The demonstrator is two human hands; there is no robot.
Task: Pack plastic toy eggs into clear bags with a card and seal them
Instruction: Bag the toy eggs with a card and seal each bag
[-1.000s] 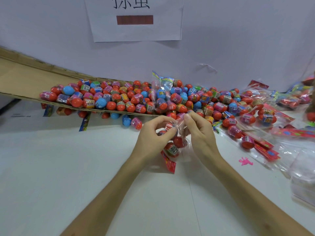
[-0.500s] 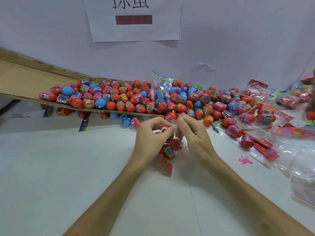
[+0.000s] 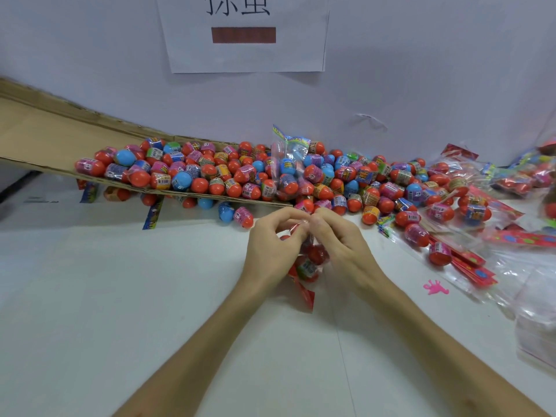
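Observation:
A clear bag (image 3: 310, 263) with red toy eggs and a red card inside hangs between my hands over the white table. My left hand (image 3: 270, 251) and my right hand (image 3: 340, 248) both pinch the bag's top edge, fingertips almost touching. The card's red corner (image 3: 307, 296) sticks out below, near the table. Behind the hands lies a big heap of loose red, blue and pink eggs (image 3: 331, 182). The bag's opening is hidden by my fingers.
A cardboard flap (image 3: 36, 139) slopes from the left and carries many eggs. Filled bags and red cards (image 3: 469, 260) lie at the right, with clear bags (image 3: 538, 314) at the right edge. A small pink toy figure (image 3: 436, 287) lies on the table. A wall with a paper sign stands behind.
Both hands have drawn closer together at the bag's top and shifted slightly left and away from me. The bag hangs narrower between them.

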